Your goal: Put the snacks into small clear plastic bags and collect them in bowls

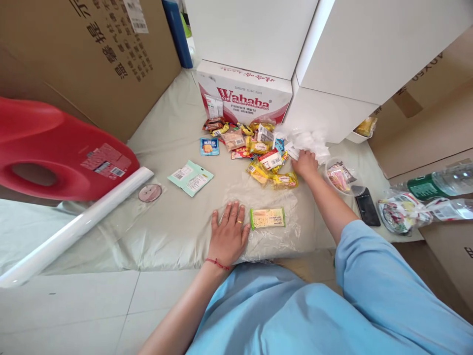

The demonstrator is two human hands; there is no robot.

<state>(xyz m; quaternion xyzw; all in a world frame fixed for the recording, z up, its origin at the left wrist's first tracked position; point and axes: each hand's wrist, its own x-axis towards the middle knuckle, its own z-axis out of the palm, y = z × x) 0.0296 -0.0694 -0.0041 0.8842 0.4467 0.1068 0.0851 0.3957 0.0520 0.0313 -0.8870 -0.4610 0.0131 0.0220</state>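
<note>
My left hand [228, 235] lies flat with its fingers stretched out, pressing on the left part of a clear plastic bag [291, 241]. Just right of its thumb, a soda biscuit packet [268, 218] with green ends rests on that bag. My right hand [306, 164] reaches to the right end of a pile of wrapped snacks [258, 145], its fingers curled down at a small white packet [291, 150] and crumpled clear-white plastic wrappers [312, 140]. What its fingertips grip is hidden. A pale green packet [191, 178] and a blue snack packet [209, 146] lie left of the pile.
A Wahaha carton [244, 93] stands behind the pile. Right are a clear bowl [342, 176] with packets, a phone [367, 207] and plastic bottles [439, 182]. Left are a red jug [62, 148], a white roll [81, 222] and a round pink label [150, 193].
</note>
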